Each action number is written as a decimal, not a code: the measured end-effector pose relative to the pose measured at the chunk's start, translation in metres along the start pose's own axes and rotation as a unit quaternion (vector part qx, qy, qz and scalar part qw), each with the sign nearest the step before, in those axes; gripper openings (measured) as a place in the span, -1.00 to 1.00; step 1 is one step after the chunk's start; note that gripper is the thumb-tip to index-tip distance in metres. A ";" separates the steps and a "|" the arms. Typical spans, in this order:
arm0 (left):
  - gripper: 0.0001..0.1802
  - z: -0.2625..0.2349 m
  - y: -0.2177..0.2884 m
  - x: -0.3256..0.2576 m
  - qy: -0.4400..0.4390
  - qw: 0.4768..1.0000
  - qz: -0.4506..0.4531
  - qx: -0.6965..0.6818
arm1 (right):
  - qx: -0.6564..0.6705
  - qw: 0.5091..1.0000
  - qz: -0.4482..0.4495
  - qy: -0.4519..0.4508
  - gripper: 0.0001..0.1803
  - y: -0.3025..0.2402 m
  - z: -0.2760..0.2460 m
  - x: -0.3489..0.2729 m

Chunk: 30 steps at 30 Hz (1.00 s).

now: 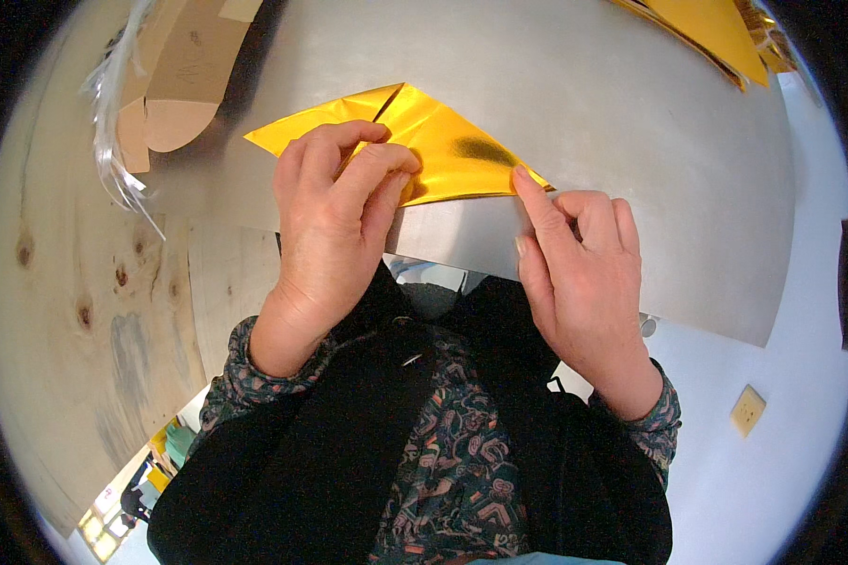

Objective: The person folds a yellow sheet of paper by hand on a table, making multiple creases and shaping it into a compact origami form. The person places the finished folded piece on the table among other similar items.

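Cardboard box (187, 80), contents unclear; fingers (543, 207) on gold foil (448, 155).

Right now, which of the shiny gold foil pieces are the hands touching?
The folded, pointed gold foil sheet on the smooth grey tabletop: the left hand and right hand both touch it, whereas the gold foil pile at the upper right lies apart from them.

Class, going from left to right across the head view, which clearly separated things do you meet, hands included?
Brown cardboard piece with a rounded end, bare left hand, bare right hand, cream rectangular outlet.
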<state>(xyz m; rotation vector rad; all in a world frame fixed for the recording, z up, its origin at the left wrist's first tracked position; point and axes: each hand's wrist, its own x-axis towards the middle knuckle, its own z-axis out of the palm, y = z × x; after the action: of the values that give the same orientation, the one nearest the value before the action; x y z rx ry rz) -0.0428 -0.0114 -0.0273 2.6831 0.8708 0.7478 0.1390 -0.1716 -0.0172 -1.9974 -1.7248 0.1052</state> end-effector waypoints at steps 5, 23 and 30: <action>-0.83 0.003 -0.001 0.001 -0.003 1.000 -0.004 -0.009 | -0.018 1.000 0.012 0.003 -0.38 0.005 0.000 -0.007; -0.86 -0.003 -0.006 -0.001 -0.001 1.000 -0.003 -0.009 | 0.099 0.991 0.082 0.021 -0.50 0.015 -0.014 -0.022; -0.85 -0.001 -0.009 -0.002 -0.006 1.000 -0.008 -0.019 | 0.005 0.996 -0.085 0.035 -0.44 -0.008 -0.014 -0.013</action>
<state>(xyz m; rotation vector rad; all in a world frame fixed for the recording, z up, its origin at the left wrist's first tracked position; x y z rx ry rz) -0.0494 -0.0059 -0.0302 2.6424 0.8651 0.7372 0.1340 -0.1875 -0.0051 -1.8154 -1.8369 -0.0126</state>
